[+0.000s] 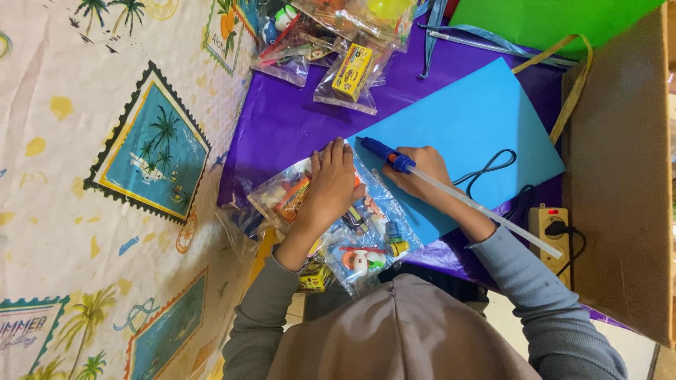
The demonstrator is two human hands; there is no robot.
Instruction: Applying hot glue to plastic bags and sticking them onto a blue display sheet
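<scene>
My left hand (pixel 329 184) lies flat, fingers together, pressing a clear plastic bag of small toys (pixel 331 218) against the edge of a light blue card sheet (pixel 472 134). My right hand (pixel 421 171) grips a blue glue gun (pixel 386 155) with a long white glue stick (pixel 486 211) sticking out behind it. The gun's tip points at the blue sheet's edge just beside my left fingertips. A black cord (pixel 489 169) curls across the sheet.
Purple shiny paper (pixel 282 119) lies under the blue sheet on a palm-print cloth (pixel 105 176). More toy bags (pixel 331 35) sit at the top. A brown cardboard box (pixel 620 176) stands at right, a power strip (pixel 553 229) beside it, green paper (pixel 549 21) above.
</scene>
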